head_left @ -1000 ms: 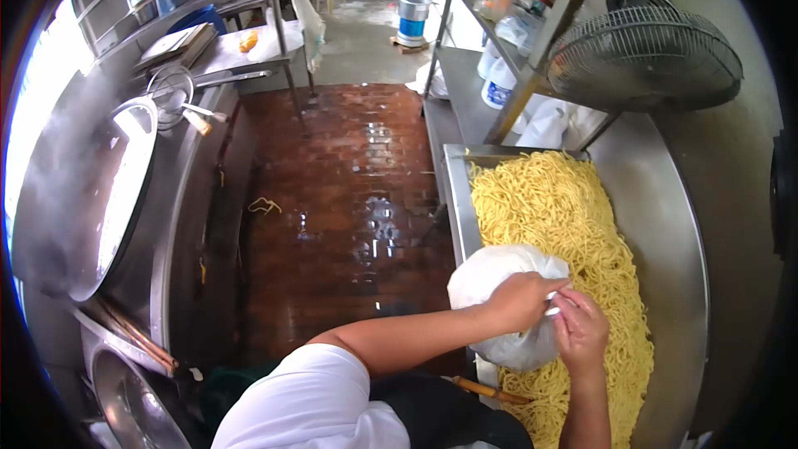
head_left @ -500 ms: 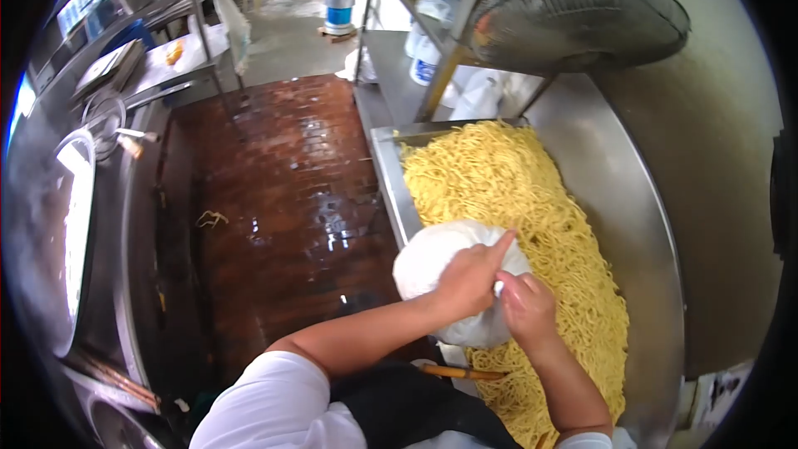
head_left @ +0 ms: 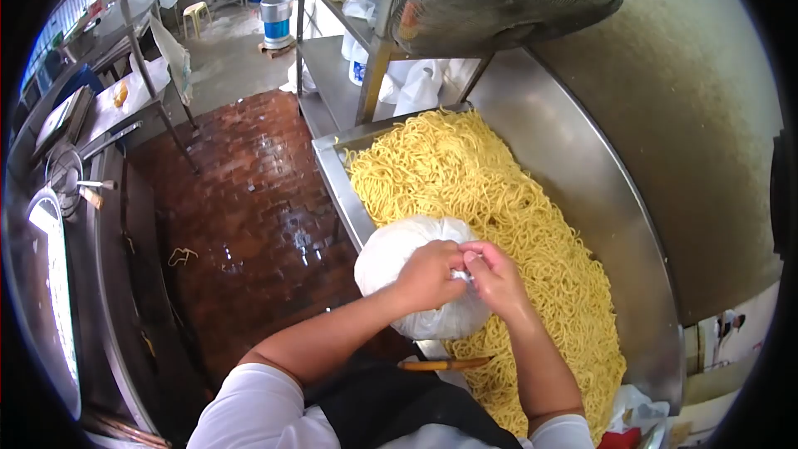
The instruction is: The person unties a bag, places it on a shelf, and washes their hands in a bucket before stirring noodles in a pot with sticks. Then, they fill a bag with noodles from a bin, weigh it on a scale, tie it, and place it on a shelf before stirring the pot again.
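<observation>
A full, rounded white plastic bag (head_left: 386, 258) rests at the left rim of a steel trough (head_left: 582, 145), partly over the yellow noodles (head_left: 465, 166). My left hand (head_left: 431, 276) lies over the top of the bag, its fingers closed on the gathered plastic. From the right, my right hand (head_left: 495, 278) meets it, thumb and fingers pinching the same twisted neck of the bag. Both hands touch there, and the fingertips partly hide the neck. What fills the bag cannot be made out. A wooden stick (head_left: 445, 363) lies across the trough's near left edge, just below the bag.
A large caged fan (head_left: 507, 0) hangs over the trough's far end, beside a steel shelf (head_left: 332, 87) holding bags. Wet red-brown floor tiles (head_left: 249, 191) run along the left. A counter with a large pan (head_left: 51, 283) and a strainer (head_left: 65, 168) stands far left.
My left index finger, stretched out before, is now curled in at the bag's neck. Both hands have drawn together there. The whole view has shifted, so the bag appears further left.
</observation>
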Available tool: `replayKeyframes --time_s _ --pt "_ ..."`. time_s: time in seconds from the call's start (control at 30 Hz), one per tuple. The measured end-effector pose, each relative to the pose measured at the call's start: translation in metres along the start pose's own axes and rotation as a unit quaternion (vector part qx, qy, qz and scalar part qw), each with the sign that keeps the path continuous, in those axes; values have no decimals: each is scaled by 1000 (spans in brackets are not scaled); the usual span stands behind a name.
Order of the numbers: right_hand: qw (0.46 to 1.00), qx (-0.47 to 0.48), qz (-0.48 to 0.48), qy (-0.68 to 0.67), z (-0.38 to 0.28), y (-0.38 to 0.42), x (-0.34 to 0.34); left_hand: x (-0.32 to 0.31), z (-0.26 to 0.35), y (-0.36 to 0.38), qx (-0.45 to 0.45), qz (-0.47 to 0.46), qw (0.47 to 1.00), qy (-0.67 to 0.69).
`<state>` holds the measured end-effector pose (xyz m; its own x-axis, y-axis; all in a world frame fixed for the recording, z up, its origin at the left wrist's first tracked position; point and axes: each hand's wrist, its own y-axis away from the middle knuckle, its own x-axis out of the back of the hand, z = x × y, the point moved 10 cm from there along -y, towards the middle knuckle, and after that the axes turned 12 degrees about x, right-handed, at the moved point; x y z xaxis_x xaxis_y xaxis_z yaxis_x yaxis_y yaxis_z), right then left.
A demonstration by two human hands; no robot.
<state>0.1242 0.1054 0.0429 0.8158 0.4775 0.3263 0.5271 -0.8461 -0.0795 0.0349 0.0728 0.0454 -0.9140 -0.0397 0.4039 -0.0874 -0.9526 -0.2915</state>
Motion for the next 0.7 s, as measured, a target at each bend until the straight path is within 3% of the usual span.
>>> replayKeyframes --time_s 0.03,0.07,0.1,0.13,0.17,0.27,0.33,0.4,0.47,0.57,0.63,0.7 --pt "997 71 43 -7 -3 -2 3 2 -4 0 3 -3 1000 4" --pt "997 64 43 -4 10 -2 12 3 -12 1 21 -18 1000 10" --pt "992 28 56 113 29 0 34 7 -23 2 40 -35 998 16" --pt "971 -8 68 227 36 3 47 45 -13 3 16 59 993 -106" --pt "972 -14 67 227 41 7 46 53 -14 7 25 68 989 -128" --pt "954 79 113 268 3 11 31 50 -24 22 46 35 982 -178" --pt "863 332 44 379 -62 19 -4 73 -21 33 59 93 990 -91" --pt "855 323 -27 405 -56 23 -26 87 -22 61 55 135 984 -101" --pt "875 297 -16 383 -42 24 -30 97 -26 105 110 182 971 -108" --pt "868 343 -83 350 -49 25 -50 93 -40 190 197 205 956 -71" --pt "823 276 -167 467 -24 13 -54 76 -42 256 298 215 927 -78" --pt "814 321 -146 461 1 2 -44 44 -51 328 409 182 893 -33"
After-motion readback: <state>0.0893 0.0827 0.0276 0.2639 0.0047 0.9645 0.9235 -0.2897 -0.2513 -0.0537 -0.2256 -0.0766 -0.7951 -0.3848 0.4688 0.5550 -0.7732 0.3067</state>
